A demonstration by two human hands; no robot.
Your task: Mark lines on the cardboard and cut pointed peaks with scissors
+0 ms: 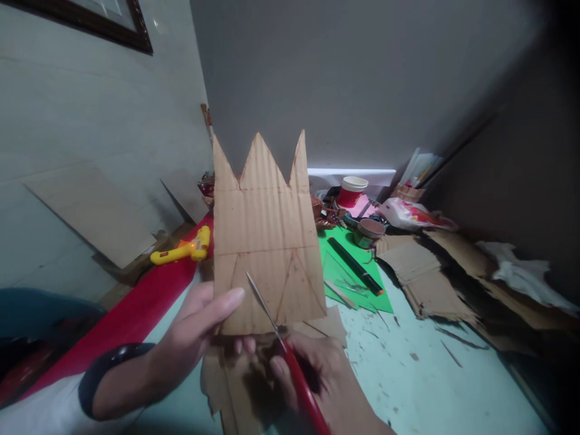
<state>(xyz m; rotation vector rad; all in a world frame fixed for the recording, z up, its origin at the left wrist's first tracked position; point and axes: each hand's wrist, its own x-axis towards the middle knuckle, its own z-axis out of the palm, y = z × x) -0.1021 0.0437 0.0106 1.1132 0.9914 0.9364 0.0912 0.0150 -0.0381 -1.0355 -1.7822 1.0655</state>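
Observation:
A piece of cardboard (267, 223) stands upright before me, its top edge cut into pointed peaks and triangle lines drawn on its lower part. My left hand (194, 329) grips it at the lower left, thumb on the front and fingers behind. My right hand (317, 374) is closed around red-handled scissors (296, 368) near the bottom edge. One pointed blade lies in front of the cardboard, aimed up and left; the other blade cannot be made out.
A yellow glue gun (181, 249) lies at left on red material (131, 314). At right are green paper (383, 294) with a black marker (356, 266), a red cup (351, 193), a small jar (369, 232), stacked cardboard (421, 275) and scattered scraps on the table (408, 386).

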